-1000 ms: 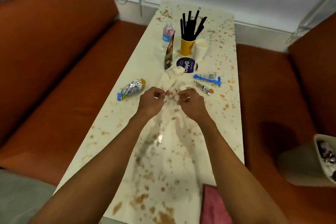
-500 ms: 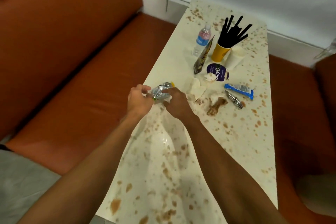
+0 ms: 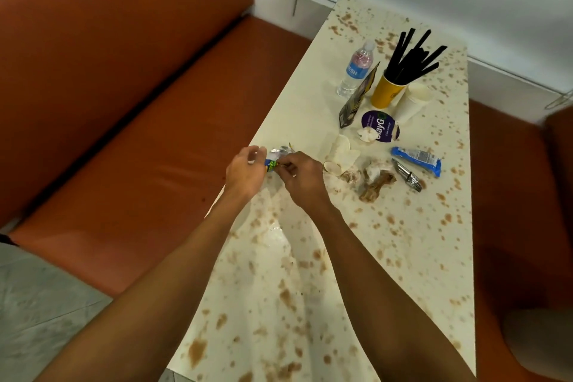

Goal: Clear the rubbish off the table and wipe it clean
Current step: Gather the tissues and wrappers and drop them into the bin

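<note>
While they meet at the stained table's (image 3: 418, 226) nine o'clock edge, the left hand (image 3: 245, 174) and right hand (image 3: 302, 178) both pinch the crumpled foil wrapper (image 3: 281, 151) with curled fingertips. A brown-soaked tissue (image 3: 376, 180) lies at three o'clock from it.

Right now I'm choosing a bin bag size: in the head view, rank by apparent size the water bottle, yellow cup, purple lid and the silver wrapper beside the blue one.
1. water bottle
2. yellow cup and purple lid: they look alike, so unranked
3. silver wrapper, smallest
</note>
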Demonstrator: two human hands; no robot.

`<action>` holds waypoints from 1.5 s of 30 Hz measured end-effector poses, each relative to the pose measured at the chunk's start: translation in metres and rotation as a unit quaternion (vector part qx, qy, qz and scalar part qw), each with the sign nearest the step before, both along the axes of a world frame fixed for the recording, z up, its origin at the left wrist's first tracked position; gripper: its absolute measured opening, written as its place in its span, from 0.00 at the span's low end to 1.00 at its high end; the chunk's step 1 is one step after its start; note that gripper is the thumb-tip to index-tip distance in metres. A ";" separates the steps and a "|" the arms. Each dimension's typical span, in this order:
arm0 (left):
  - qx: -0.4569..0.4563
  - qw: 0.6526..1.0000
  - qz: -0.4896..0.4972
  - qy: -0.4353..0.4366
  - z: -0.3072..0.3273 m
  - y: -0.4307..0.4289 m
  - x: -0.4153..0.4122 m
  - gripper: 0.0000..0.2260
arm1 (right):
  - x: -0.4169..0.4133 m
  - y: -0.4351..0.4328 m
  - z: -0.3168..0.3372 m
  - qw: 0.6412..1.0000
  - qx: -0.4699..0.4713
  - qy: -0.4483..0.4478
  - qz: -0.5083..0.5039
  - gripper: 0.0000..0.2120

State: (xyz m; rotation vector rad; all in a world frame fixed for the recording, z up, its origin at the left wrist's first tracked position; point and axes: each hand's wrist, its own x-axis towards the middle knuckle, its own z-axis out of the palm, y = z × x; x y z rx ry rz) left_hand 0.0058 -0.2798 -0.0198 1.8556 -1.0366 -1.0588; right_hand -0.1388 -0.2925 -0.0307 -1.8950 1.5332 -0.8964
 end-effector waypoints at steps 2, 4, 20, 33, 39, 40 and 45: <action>0.001 0.997 0.016 0.074 0.000 0.001 -0.008 0.17 | -0.002 0.008 0.008 0.998 0.020 -0.052 -0.002 0.07; 0.013 0.985 0.039 0.170 0.003 0.000 -0.019 0.17 | -0.006 0.016 0.015 0.994 0.048 -0.094 -0.001 0.07; 0.007 0.981 0.108 0.164 -0.002 0.004 -0.060 0.10 | -0.043 0.062 0.019 0.941 0.179 -0.287 -0.020 0.15; 0.025 0.991 0.011 0.133 -0.014 0.018 -0.062 0.13 | -0.086 0.033 -0.005 0.967 0.078 0.238 -0.051 0.29; 0.050 0.988 0.001 0.144 -0.014 0.020 -0.070 0.15 | -0.088 0.037 -0.016 0.970 0.097 0.209 -0.072 0.15; 0.057 0.988 -0.001 0.141 -0.015 0.021 -0.072 0.15 | -0.088 0.038 -0.019 0.973 0.098 0.193 -0.078 0.13; 0.078 0.986 -0.004 0.149 -0.017 0.025 -0.083 0.15 | -0.086 0.052 -0.007 0.992 0.066 0.025 -0.106 0.09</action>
